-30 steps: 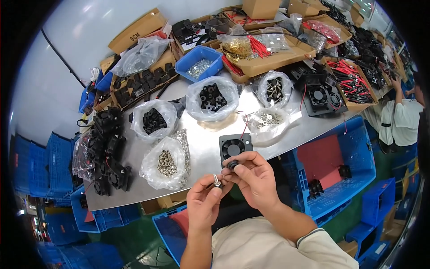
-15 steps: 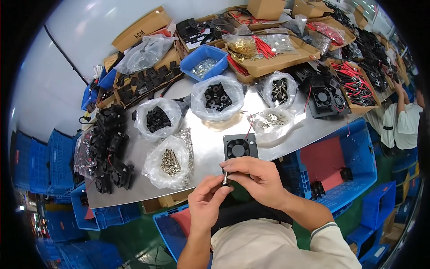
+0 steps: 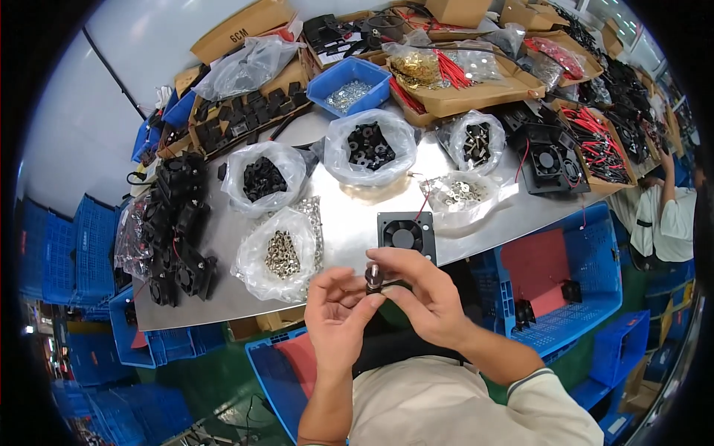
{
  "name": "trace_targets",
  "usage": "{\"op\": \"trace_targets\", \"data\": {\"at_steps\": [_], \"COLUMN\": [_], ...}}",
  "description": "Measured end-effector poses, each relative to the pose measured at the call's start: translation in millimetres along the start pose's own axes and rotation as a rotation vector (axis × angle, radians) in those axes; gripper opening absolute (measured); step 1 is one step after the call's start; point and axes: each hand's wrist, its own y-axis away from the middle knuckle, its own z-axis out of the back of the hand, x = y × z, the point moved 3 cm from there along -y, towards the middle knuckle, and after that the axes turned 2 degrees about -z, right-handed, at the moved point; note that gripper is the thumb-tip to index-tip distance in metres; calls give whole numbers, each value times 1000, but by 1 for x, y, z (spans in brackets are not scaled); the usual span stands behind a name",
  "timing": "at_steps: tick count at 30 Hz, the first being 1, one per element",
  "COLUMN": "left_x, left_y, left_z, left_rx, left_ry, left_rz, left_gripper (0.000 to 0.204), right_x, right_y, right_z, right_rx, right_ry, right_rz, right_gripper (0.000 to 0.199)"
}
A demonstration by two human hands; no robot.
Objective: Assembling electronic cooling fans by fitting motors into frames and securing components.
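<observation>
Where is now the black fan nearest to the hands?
In the head view, the black fan lies right of centre near the front edge of the table, beyond the right hand and left of the bag of silvery parts.

held part (image 3: 374, 279): black, silver | fan (image 3: 404, 236): black | tub (image 3: 375, 99): blue

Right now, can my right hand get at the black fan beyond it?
Probably yes: the fan lies past your right hand, mostly uncovered, though that hand is busy with a small dark part.
</observation>
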Motion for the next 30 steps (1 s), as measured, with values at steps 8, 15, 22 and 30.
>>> {"op": "trace_targets", "data": {"at_steps": [8, 15, 22, 30], "left_x": [16, 97, 162, 127], "left_y": [1, 39, 92, 143], "left_z": [-14, -70, -103, -130], "left_rx": [283, 657, 707, 655], "left_ry": [-415, 121, 429, 993], "left_rz": [-161, 335, 967, 1547], "left_gripper": [37, 48, 57, 74], "right_x": [-19, 32, 62, 54], "right_y": [24, -39, -96, -117], "right_z": [14, 86, 130, 154], "right_rx": [-474, -657, -578, -654], "right_ry": [-593, -537, -396, -225], "right_rz": [-471, -45, 245, 279], "right_gripper": [27, 34, 32, 29]}}
